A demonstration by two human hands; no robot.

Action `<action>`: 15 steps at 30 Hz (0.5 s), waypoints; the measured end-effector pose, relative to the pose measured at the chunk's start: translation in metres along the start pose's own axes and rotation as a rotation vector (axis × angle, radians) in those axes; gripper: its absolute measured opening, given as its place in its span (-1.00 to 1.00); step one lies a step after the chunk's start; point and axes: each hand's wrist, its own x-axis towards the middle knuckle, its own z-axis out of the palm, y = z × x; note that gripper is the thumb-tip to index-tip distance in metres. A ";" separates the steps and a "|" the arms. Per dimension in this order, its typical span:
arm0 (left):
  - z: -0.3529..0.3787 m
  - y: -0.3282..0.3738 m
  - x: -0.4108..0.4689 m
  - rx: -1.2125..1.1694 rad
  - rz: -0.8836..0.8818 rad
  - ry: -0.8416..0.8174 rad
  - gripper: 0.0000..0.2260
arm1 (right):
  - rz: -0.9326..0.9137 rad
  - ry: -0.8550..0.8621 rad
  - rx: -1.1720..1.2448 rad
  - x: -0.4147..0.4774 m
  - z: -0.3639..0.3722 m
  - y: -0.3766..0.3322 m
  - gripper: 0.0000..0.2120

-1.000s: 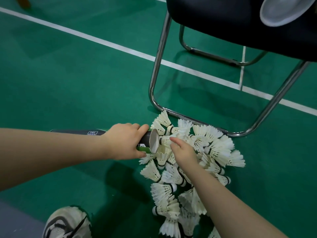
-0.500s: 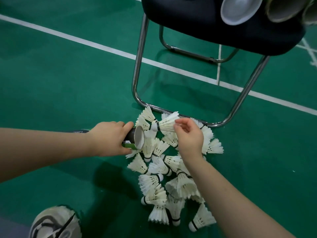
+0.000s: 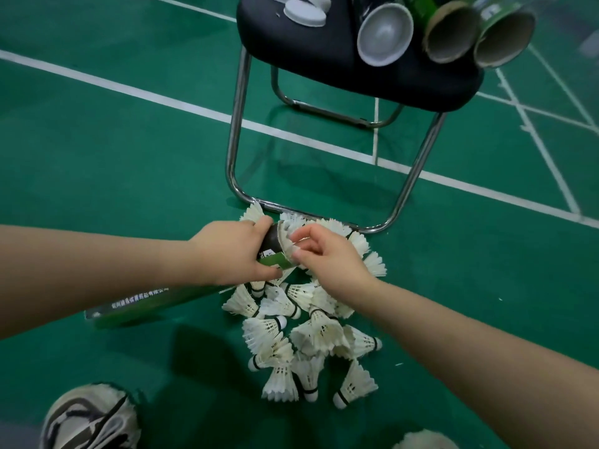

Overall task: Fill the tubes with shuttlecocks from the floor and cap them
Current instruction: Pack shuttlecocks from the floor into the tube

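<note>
Head view: the tube [image 3: 274, 246] lies nearly flat, low over the floor [image 3: 129, 157], with its open mouth pointing away from the person toward the chair [image 3: 340, 59]. The left hand [image 3: 230, 254] grips it just behind this mouth, with the fingers curled round it. 1 shuttlecock [image 3: 287, 236] sits at the mouth with its feather skirt partly outside, and the right hand [image 3: 327, 257] pinches this skirt with the thumb and fingertips. So both hands are closed, each on its own thing, and they are almost touching.

Under and beside the hands, the pile of shuttlecocks [image 3: 311, 335] lies on the floor, against the chair's metal frame. On the chair seat there are loose white caps [image 3: 304, 12] and other tubes [image 3: 453, 34], 2 of them with open mouths.

I think the insertion is only half done. If the right hand pushes at an angle, the feathers can catch on the rim and bend or break. Too hard a pinch can also crush the skirt. The tube is held at 1 end only, so a strong push could make the tube slip in the grip. The right wrist hangs just above the pile and may flatten some feathers there. A shoe [image 3: 90, 419] is near the pile too.
</note>
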 end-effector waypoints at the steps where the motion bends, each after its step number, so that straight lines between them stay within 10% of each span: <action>1: -0.004 0.003 -0.002 -0.015 -0.011 0.000 -0.50 | 0.004 -0.047 -0.035 0.000 -0.002 -0.005 -0.90; 15: -0.016 0.025 -0.015 -0.001 -0.038 -0.117 -0.47 | 0.078 -0.916 -0.474 0.030 -0.027 -0.034 -0.83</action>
